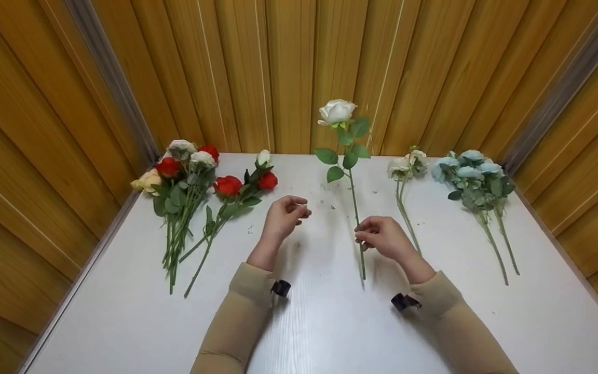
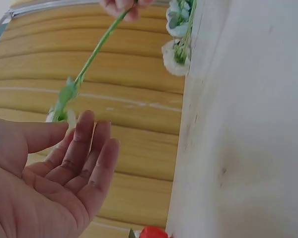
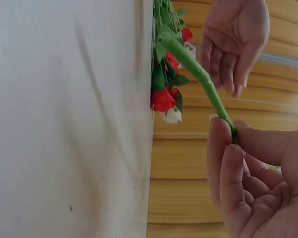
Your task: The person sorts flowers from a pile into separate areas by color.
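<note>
My right hand [image 1: 386, 238] pinches the lower stem of a white rose [image 1: 337, 111] between thumb and fingertips. The rose stands nearly upright, bloom at the top and green leaves below it. In the right wrist view the cut end of its green stem [image 3: 188, 62] juts out past the fingers. My left hand [image 1: 283, 217] is held over the table to the left of the rose, fingers loosely bent and holding nothing. The left wrist view shows that hand [image 2: 64, 178] with palm turned up and thumb apart from the fingers.
On the white table [image 1: 330, 327], a bunch of mixed flowers [image 1: 179, 182] lies at left, beside red roses [image 1: 228, 185] with a white bud [image 1: 263, 157]. Small white flowers [image 1: 407, 165] lie right of the rose, pale blue flowers [image 1: 470, 169] farther right. Wooden panels [image 1: 288, 78] enclose the table.
</note>
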Action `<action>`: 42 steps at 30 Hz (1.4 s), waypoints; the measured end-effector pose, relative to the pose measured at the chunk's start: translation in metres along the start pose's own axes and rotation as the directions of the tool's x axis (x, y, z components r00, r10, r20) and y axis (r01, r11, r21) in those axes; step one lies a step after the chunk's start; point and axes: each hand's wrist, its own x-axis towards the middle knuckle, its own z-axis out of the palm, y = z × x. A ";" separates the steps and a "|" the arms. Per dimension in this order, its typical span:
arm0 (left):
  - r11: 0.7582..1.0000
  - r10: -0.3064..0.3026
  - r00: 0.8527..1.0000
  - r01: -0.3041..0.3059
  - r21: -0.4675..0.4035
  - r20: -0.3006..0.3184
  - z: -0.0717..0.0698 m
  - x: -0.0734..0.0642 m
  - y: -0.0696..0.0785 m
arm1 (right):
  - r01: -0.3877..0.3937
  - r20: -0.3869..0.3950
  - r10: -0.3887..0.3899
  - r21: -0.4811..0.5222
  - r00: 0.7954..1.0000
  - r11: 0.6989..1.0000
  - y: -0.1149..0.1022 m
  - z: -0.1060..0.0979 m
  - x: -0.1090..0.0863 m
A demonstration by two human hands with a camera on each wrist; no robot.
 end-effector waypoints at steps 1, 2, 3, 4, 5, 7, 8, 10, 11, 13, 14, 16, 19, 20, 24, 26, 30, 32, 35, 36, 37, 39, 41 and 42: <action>1.000 -0.001 1.000 0.002 0.008 -0.024 -0.006 0.002 -0.001 | -0.010 -0.003 0.010 -0.014 1.000 1.000 0.001 -0.006 0.000; 1.000 -0.004 0.999 0.005 0.015 -0.046 -0.012 0.002 -0.001 | -0.027 -0.009 0.027 -0.032 1.000 0.999 0.002 -0.012 0.000; 1.000 -0.010 0.998 0.011 0.018 -0.066 -0.018 0.004 -0.001 | -0.041 -0.015 0.040 -0.052 0.999 0.998 0.004 -0.019 0.000; 1.000 -0.012 0.996 0.015 0.025 -0.085 -0.024 0.005 -0.002 | -0.061 -0.024 0.059 -0.072 0.998 0.996 0.005 -0.025 0.000; 0.999 -0.020 0.994 0.024 0.033 -0.104 -0.030 0.006 -0.002 | -0.079 -0.028 0.077 -0.089 0.997 0.993 0.006 -0.031 0.000; 0.997 -0.039 0.988 0.049 0.064 -0.148 -0.044 0.008 -0.005 | -0.116 -0.038 0.113 -0.116 0.993 0.986 0.008 -0.044 0.000; 0.994 -0.048 0.983 0.064 0.089 -0.176 -0.051 0.008 -0.007 | -0.135 -0.042 0.131 -0.128 0.991 0.983 0.010 -0.050 -0.001; 0.984 -0.056 0.969 0.094 0.152 -0.241 -0.067 0.009 -0.013 | -0.169 -0.047 0.164 -0.157 0.985 0.973 0.013 -0.063 -0.002; 0.975 -0.059 0.959 0.115 0.190 -0.276 -0.076 0.009 -0.016 | -0.183 -0.047 0.177 -0.175 0.983 0.968 0.014 -0.070 -0.003; 0.941 -0.070 0.930 0.182 0.284 -0.362 -0.093 0.009 -0.024 | -0.209 -0.053 0.203 -0.215 0.978 0.954 0.019 -0.084 -0.005; 0.916 -0.074 0.913 0.221 0.335 -0.402 -0.101 0.008 -0.029 | -0.223 -0.053 0.216 -0.232 0.975 0.947 0.021 -0.090 -0.007; 0.853 -0.095 0.883 0.310 0.420 -0.460 -0.114 0.006 -0.037 | -0.254 -0.058 0.248 -0.265 0.967 0.930 0.026 -0.103 -0.010; 0.758 -0.140 0.856 0.416 0.502 -0.498 -0.127 0.002 -0.047 | -0.304 -0.064 0.299 -0.291 0.952 0.907 0.034 -0.118 -0.013; 0.737 -0.156 0.856 0.433 0.519 -0.492 -0.129 0.000 -0.049 | -0.318 -0.067 0.313 -0.303 0.948 0.898 0.036 -0.122 -0.014; 0.694 -0.165 0.873 0.434 0.574 -0.460 -0.131 -0.007 -0.057 | -0.364 -0.078 0.361 -0.349 0.929 0.863 0.047 -0.132 -0.014; 0.675 -0.154 0.887 0.416 0.610 -0.435 -0.131 -0.009 -0.059 | -0.380 -0.082 0.377 -0.364 0.922 0.850 0.052 -0.135 -0.013; 0.660 -0.176 0.902 0.406 0.632 -0.395 -0.131 -0.007 -0.061 | -0.415 -0.086 0.411 -0.334 0.907 0.846 0.062 -0.134 -0.011; 0.668 -0.214 0.901 0.418 0.616 -0.378 -0.132 -0.005 -0.059 | -0.419 -0.092 0.413 -0.326 0.906 0.847 0.066 -0.132 -0.011; 0.681 -0.271 0.892 0.443 0.583 -0.361 -0.134 -0.001 -0.056 | -0.425 -0.100 0.416 -0.329 0.904 0.843 0.070 -0.130 -0.010; 0.685 -0.283 0.890 0.448 0.574 -0.357 -0.135 0.000 -0.055 | -0.425 -0.107 0.414 -0.332 0.904 0.842 0.071 -0.129 -0.010; 0.691 -0.289 0.889 0.450 0.565 -0.354 -0.136 0.001 -0.054 | -0.428 -0.113 0.414 -0.327 0.903 0.843 0.072 -0.128 -0.010; 0.702 -0.295 0.885 0.457 0.547 -0.360 -0.138 0.001 -0.053 | -0.437 -0.124 0.419 -0.301 0.899 0.848 0.073 -0.127 -0.010; 0.714 -0.297 0.882 0.459 0.529 -0.365 -0.139 0.002 -0.051 | -0.441 -0.135 0.419 -0.275 0.898 0.854 0.074 -0.125 -0.011; 0.720 -0.292 0.882 0.457 0.522 -0.369 -0.139 0.002 -0.050 | -0.440 -0.139 0.417 -0.269 0.898 0.857 0.075 -0.125 -0.011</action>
